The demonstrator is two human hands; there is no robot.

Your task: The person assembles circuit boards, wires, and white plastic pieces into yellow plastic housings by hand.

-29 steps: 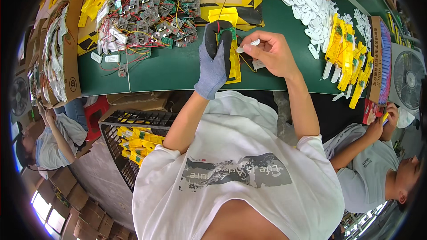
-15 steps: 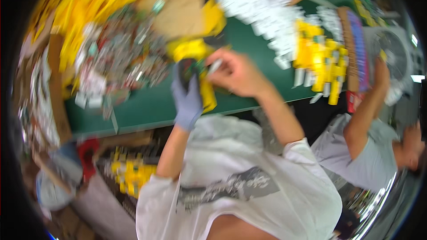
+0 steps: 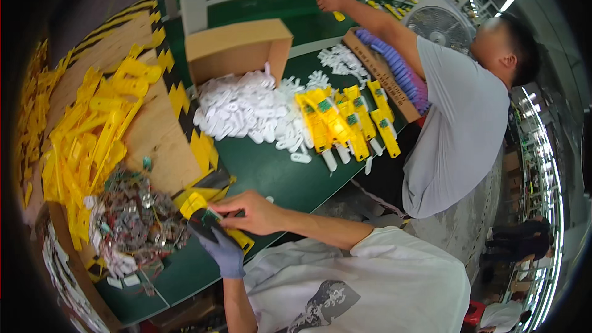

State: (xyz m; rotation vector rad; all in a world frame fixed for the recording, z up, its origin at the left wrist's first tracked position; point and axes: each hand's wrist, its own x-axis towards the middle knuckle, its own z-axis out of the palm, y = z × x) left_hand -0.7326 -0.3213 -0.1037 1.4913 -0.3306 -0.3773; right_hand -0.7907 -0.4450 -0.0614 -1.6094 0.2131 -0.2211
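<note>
My left hand (image 3: 223, 253), in a grey glove with dark fingers, is closed around a long yellow plastic housing (image 3: 240, 242). A green circuit board (image 3: 208, 217) shows on the housing between my hands. My bare right hand (image 3: 256, 213) has its thumb and fingertips pinched over the board, on a small white piece (image 3: 215, 213) that is partly hidden by the fingers. Left of my hands lies a tangled heap of small wired parts (image 3: 145, 219). Beyond my right hand is a pile of white plastic pieces (image 3: 237, 108).
Yellow housings with boards (image 3: 351, 120) lie at the right of the green table (image 3: 256, 169). A cardboard box (image 3: 240, 43) stands tipped behind the white pile. Empty yellow housings (image 3: 92, 135) cover the wooden board (image 3: 154, 129) at left. A co-worker (image 3: 459, 117) sits right, near a fan (image 3: 439, 21).
My view has swung to the right, so the table and both hands appear farther left and lower. My hands stay together at the yellow housing. The co-worker's arm now reaches across the table.
</note>
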